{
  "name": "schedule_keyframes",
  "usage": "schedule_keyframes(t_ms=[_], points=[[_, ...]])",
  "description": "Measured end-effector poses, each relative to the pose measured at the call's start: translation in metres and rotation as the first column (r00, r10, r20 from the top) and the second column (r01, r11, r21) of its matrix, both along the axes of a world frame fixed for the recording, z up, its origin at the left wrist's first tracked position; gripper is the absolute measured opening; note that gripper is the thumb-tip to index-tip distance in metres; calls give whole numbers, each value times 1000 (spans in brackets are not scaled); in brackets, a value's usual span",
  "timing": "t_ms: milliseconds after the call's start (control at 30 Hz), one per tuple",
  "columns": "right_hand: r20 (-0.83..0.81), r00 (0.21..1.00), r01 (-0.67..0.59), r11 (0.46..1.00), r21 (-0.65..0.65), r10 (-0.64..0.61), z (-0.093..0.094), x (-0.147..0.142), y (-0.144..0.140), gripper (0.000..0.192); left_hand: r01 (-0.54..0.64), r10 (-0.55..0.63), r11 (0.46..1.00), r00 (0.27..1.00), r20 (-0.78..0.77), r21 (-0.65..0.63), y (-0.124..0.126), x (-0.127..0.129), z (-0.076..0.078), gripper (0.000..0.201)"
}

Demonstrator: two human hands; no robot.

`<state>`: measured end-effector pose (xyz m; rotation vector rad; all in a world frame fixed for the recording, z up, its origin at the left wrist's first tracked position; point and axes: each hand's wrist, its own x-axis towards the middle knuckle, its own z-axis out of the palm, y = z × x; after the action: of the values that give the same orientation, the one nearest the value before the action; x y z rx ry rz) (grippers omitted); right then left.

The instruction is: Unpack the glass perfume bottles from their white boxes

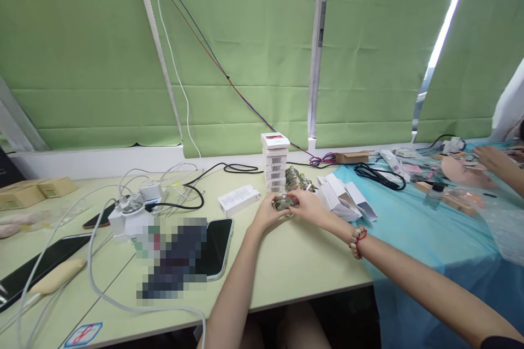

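My left hand (267, 212) and my right hand (308, 205) meet near the middle of the table. Between their curled fingers is a small, shiny, greenish-gold round object (282, 203); its exact kind is too small to make out. Just behind it lies a cluster of similar shiny pieces (298, 179). A stack of small white boxes (275, 163) with barcode labels rises behind my left hand. To the left, a single white box (239, 200) lies flat. Right of my right hand are several open, empty-looking white cartons (341, 196).
Phones (216, 248), a white multi-plug adapter (135, 212) and loose cables cover the left side. Brown boxes (36, 193) sit far left. A blue sheet (393, 245) covers the right side, with a small bottle (434, 196) and another person's hand (497, 161).
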<state>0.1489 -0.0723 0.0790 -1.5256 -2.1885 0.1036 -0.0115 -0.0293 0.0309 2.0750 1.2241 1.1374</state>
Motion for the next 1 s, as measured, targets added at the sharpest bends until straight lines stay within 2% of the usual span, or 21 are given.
schedule_keyframes(t_ms=[100,200,300,367,467,700,767,800,833,867,900,933,1000], points=[[30,999,-34,999,-15,35,2,8,-2,31,50,-41,983,998,51,-178,-1,-2,4,38],[77,997,-22,999,-34,24,5,19,-5,28,170,-110,911,978,177,-376,-1,-3,6,47],[97,995,42,998,-52,-37,9,29,-9,27,244,-123,851,953,276,-464,0,-3,6,52],[111,990,96,993,-64,-89,11,33,-11,29,254,-121,847,947,297,-467,0,-1,6,52],[131,979,166,983,-73,-156,15,36,-15,31,249,-121,868,945,304,-429,-2,5,5,50],[175,963,202,979,22,-202,12,35,-13,26,204,-144,927,968,205,-315,-5,16,3,45],[163,965,203,979,27,-205,10,37,-12,27,135,-96,963,981,169,-232,-2,12,6,43],[156,967,201,979,31,-203,10,37,-13,29,59,-32,985,986,163,-161,0,8,9,40],[152,967,200,979,44,-204,10,37,-14,31,-50,61,996,985,159,-77,3,4,11,35],[147,967,200,977,69,-208,11,36,-16,33,-186,182,983,971,155,11,5,-1,13,30],[138,968,197,974,110,-212,12,35,-19,33,-334,320,939,937,139,88,8,-7,14,25],[123,971,185,969,163,-206,13,32,-22,32,-466,456,872,885,99,148,10,-13,14,25],[92,984,119,954,275,-149,14,24,-28,26,-649,670,729,742,-30,218,13,-23,12,34]])
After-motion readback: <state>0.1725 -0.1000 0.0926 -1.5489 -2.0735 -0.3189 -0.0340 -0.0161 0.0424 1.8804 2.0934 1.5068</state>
